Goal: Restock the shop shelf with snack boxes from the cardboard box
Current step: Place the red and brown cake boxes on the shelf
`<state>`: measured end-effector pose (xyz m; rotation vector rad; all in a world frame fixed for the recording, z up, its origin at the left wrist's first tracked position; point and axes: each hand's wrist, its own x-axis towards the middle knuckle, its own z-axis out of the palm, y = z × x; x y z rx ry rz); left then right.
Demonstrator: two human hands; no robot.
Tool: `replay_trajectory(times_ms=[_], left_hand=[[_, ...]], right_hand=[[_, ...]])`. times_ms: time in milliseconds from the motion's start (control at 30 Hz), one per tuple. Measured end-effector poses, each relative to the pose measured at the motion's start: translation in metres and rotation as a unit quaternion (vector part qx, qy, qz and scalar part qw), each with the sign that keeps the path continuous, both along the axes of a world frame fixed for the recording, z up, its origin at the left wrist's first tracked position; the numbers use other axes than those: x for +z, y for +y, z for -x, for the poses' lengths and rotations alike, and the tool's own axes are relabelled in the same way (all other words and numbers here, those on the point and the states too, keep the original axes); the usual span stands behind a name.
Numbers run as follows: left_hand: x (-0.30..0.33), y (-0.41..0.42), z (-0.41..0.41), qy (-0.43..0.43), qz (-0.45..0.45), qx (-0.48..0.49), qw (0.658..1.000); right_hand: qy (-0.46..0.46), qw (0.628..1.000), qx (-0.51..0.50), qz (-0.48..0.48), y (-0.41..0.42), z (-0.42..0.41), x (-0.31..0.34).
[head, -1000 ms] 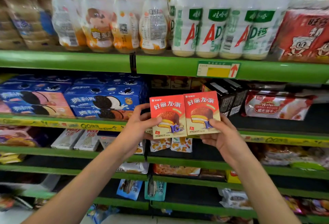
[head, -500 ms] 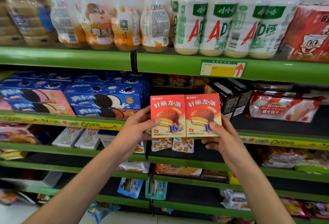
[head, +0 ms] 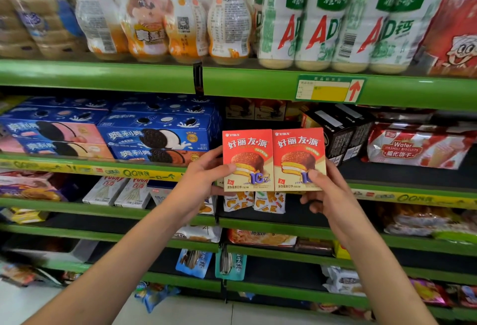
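Boxes [head: 273,160] higher, thumbs in front

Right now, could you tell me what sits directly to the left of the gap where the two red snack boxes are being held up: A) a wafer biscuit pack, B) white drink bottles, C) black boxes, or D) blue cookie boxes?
D: the blue cookie boxes are stacked on the same shelf just left of the two red snack boxes, which the left hand and right hand hold side by side.
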<state>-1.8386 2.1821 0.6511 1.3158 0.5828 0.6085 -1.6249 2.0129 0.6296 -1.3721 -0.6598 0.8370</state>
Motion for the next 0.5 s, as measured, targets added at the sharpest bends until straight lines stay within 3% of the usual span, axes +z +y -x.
replay_trajectory(times_ms=[500], left_hand=[[-0.0006, -0.0029, 0.0011, 0.006, -0.006, -0.001, 1.000]], right_hand=[[-0.004, 1.000, -0.016, 0.001, -0.0004, 0.0057, -0.0011]])
